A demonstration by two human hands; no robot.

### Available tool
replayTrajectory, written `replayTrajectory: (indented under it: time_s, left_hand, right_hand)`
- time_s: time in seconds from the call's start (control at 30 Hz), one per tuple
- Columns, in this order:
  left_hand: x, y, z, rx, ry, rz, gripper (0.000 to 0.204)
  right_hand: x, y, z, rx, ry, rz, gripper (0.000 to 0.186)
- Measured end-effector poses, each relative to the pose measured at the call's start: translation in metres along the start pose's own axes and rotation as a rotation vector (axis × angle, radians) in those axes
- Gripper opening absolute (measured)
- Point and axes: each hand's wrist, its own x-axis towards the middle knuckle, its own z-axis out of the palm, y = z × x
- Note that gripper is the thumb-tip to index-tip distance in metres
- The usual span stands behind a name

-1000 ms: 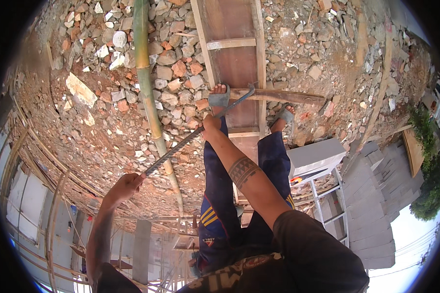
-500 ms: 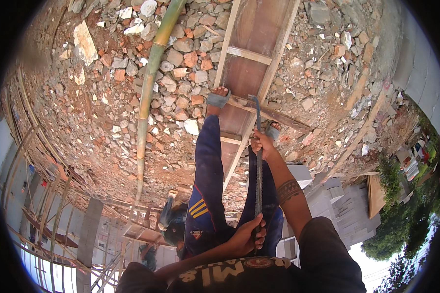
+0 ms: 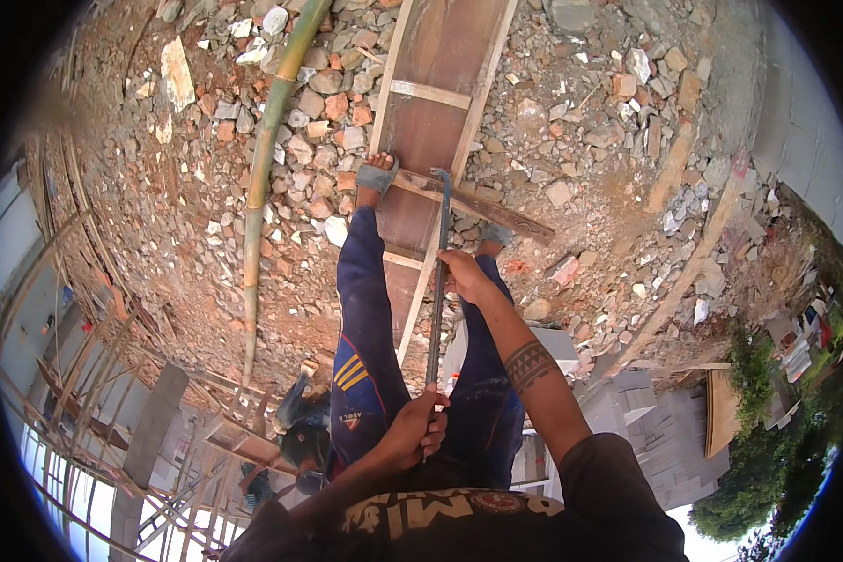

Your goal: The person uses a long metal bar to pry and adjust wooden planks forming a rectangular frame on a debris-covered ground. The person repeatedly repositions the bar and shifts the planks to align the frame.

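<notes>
My right hand [image 3: 464,276] is wrapped round a long ridged metal bar [image 3: 437,332] with a hooked top end. Lower down, near my waist, my left hand [image 3: 420,426] grips the same bar. The hook is over a short timber [image 3: 510,214] lying across a long wood-framed panel [image 3: 431,42]; whether it touches the timber I cannot tell. My left foot [image 3: 375,183], in a grey sandal, rests by that timber's left end, and my right foot [image 3: 492,242] is partly visible at the right of the panel.
Broken brick and stone rubble [image 3: 328,112] surrounds me, with a bamboo pole [image 3: 258,187] along the left. A co-worker [image 3: 304,421] is at lower left, near wooden scaffolding [image 3: 94,393]. Grey blocks [image 3: 642,421] and greenery [image 3: 759,478] lie at lower right.
The bar has swung from diagonal to lengthwise in line with my legs. My left hand came from the far left to my waist; my right hand moved rightward. Both kept hold.
</notes>
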Motion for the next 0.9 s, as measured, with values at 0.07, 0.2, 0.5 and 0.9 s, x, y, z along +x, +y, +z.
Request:
replayTrajectory:
  time_s: [0.07, 0.2, 0.5, 0.9]
  left_hand:
    - [-0.027, 0.015, -0.006, 0.124, 0.120, 0.141, 0.032]
    - [-0.074, 0.046, -0.015, 0.466, 0.270, 0.381, 0.021]
    - [-0.041, 0.021, -0.028, 0.518, 0.256, 0.502, 0.022]
    - [0.014, -0.051, -0.104, -0.348, -0.280, 0.557, 0.019]
  right_hand:
    - [-0.045, -0.010, -0.009, -0.088, -0.039, -0.055, 0.044]
    - [-0.104, 0.008, -0.069, -0.196, -0.028, -0.214, 0.047]
    - [-0.157, 0.108, -0.370, -0.123, 0.600, -0.210, 0.030]
    - [-0.164, 0.179, -0.320, -0.545, 0.737, -0.471, 0.029]
